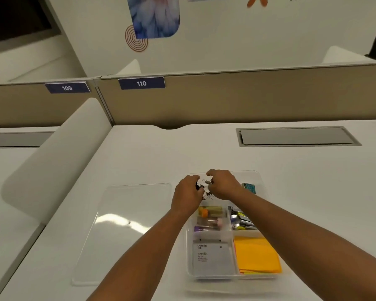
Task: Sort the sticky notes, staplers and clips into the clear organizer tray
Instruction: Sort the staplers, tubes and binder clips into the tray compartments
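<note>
Head view, white desk [152, 155], one clear organizer tray [212, 276] at near centre-right, divided into compartments. Far compartment: a tangle of small clips [206, 195], black and wire, lying between and under both hands. Left hand [188, 192] over the far-left part of that compartment, fingers curled downward onto the clips; a black clip shows at its fingertips, so it appears to pinch one, though blur hides the exact hold. Right hand [223, 184] just beside it to the right, thumb and forefinger closed narrowly on a small grey clip [208, 182] held above the pile. Both forearms reach in from the near edge. Far-right corner of the tray: a teal patterned item [249, 188], partly hidden by the right wrist. Middle-left compartment: three small tubes [211, 218] lying on their sides, with orange, pink and purple ends. Middle-right compartment: staplers [241, 219], metal and yellow parts visible, count unclear. Near-left compartment: a grey box [211, 256] printed "camlin". Near-right compartment: a stack of orange-yellow sticky notes [257, 255] lying flat. Left of the tray, just beside it: a clear flat lid [122, 231] on the desk. Far right of the desk: a grey cable hatch [297, 136]. Behind: a beige partition [226, 96] with number plates 109 [67, 88] and 110 [141, 83].
</note>
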A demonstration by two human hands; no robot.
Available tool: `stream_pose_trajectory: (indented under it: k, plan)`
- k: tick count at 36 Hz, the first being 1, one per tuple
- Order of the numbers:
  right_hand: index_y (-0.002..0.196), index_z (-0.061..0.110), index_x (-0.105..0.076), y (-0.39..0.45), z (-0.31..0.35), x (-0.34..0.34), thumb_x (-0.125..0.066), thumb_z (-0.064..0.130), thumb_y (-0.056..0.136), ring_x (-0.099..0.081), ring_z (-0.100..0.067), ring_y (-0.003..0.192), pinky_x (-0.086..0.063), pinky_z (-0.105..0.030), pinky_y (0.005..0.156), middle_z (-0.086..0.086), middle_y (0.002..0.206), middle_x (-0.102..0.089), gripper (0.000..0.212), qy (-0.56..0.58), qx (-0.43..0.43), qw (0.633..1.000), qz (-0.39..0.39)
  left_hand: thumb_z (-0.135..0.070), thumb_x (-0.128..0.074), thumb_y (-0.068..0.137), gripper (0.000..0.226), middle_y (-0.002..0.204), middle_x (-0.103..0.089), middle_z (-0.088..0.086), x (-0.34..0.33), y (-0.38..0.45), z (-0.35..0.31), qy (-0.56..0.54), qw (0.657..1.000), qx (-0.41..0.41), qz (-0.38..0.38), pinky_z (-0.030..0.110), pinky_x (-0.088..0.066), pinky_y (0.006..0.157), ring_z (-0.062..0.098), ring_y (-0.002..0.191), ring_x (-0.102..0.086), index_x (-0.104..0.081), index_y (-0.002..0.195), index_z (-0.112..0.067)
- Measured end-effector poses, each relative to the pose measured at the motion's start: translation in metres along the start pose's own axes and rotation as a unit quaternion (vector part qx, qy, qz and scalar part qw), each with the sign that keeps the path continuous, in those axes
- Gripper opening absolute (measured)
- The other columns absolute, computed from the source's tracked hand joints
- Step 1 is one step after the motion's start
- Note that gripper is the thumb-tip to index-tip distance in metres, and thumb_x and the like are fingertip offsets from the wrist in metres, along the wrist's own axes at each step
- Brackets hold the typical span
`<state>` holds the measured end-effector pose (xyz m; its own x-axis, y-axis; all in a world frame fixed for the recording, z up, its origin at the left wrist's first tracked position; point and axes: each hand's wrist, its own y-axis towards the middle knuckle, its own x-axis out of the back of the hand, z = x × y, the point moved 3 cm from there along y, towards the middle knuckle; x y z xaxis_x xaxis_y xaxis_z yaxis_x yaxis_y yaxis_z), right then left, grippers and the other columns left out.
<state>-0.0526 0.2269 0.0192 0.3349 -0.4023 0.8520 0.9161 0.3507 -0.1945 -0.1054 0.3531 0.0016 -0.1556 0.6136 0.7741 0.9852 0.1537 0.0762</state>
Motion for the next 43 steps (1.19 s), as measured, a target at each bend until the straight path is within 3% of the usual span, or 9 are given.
stream_pose_trajectory:
  k: [5, 11, 17, 23, 34, 38, 43]
  plan:
    - [0.143, 0.015, -0.044, -0.005, 0.000, -0.009, -0.062, 0.023, 0.093, -0.053, -0.025, 0.125, -0.042, -0.035, 0.102, -0.008, 0.138, -0.057, 0.054, -0.043, 0.021, 0.998, -0.027, -0.029, -0.065, 0.092, 0.046, 0.137, -0.058, 0.003, 0.000, -0.003, 0.000, -0.014, 1.000, 0.001, 0.017, 0.031, -0.043, 0.103, 0.020, 0.122, -0.056, -0.056, 0.135, -0.016]
    - [0.129, 0.016, -0.058, -0.017, -0.003, -0.010, -0.057, 0.021, 0.093, -0.060, -0.022, 0.108, -0.047, -0.033, 0.091, -0.007, 0.121, -0.065, 0.036, -0.030, 0.020, 0.997, -0.072, -0.025, -0.059, 0.095, 0.035, 0.130, -0.062, 0.003, 0.002, -0.011, 0.003, -0.037, 0.999, -0.006, -0.010, 0.033, -0.050, 0.098, 0.019, 0.113, -0.061, -0.060, 0.129, -0.015]
    - [0.127, 0.018, -0.060, -0.035, -0.003, -0.008, -0.053, 0.024, 0.096, -0.059, -0.021, 0.106, -0.044, -0.030, 0.085, -0.004, 0.119, -0.065, 0.033, -0.024, 0.039, 0.994, -0.102, -0.024, -0.057, 0.096, 0.027, 0.117, -0.067, 0.002, 0.006, -0.024, -0.001, -0.036, 0.998, -0.032, -0.049, 0.022, -0.044, 0.084, 0.016, 0.104, -0.060, -0.065, 0.120, -0.015]
    - [0.124, 0.019, -0.062, -0.052, -0.005, -0.003, -0.054, 0.024, 0.094, -0.058, -0.019, 0.106, -0.048, -0.032, 0.086, -0.002, 0.116, -0.065, 0.031, -0.005, 0.082, 0.988, -0.131, -0.024, -0.057, 0.097, 0.026, 0.115, -0.067, 0.002, 0.009, -0.047, -0.012, -0.037, 0.995, -0.028, -0.093, 0.018, -0.040, 0.082, 0.014, 0.103, -0.057, -0.066, 0.119, -0.015]
    - [0.121, 0.023, -0.063, -0.101, -0.003, -0.018, -0.057, 0.028, 0.093, -0.056, -0.015, 0.105, -0.047, -0.030, 0.085, 0.003, 0.114, -0.066, 0.030, 0.031, 0.157, 0.982, -0.104, -0.019, -0.053, 0.097, 0.022, 0.111, -0.065, 0.002, 0.015, -0.113, -0.007, 0.031, 0.986, 0.044, -0.160, 0.022, -0.047, 0.078, 0.015, 0.098, -0.058, -0.066, 0.115, -0.016]
    - [0.119, 0.021, -0.065, -0.116, -0.002, -0.025, -0.056, 0.026, 0.092, -0.058, -0.016, 0.103, -0.046, -0.030, 0.082, 0.002, 0.114, -0.067, 0.028, 0.043, 0.179, 0.978, -0.095, -0.014, -0.050, 0.098, 0.025, 0.113, -0.064, 0.004, 0.014, -0.140, 0.002, 0.072, 0.982, 0.085, -0.153, 0.029, -0.053, 0.084, 0.019, 0.102, -0.060, -0.065, 0.118, -0.015]
    - [0.116, 0.022, -0.065, -0.134, -0.001, -0.033, -0.054, 0.027, 0.091, -0.058, -0.018, 0.100, -0.050, -0.036, 0.082, 0.001, 0.107, -0.066, 0.028, 0.052, 0.203, 0.974, -0.084, -0.008, -0.046, 0.095, 0.031, 0.117, -0.062, 0.008, 0.010, -0.172, 0.018, 0.108, 0.973, 0.162, -0.124, 0.031, -0.051, 0.083, 0.024, 0.108, -0.059, -0.064, 0.120, -0.014]
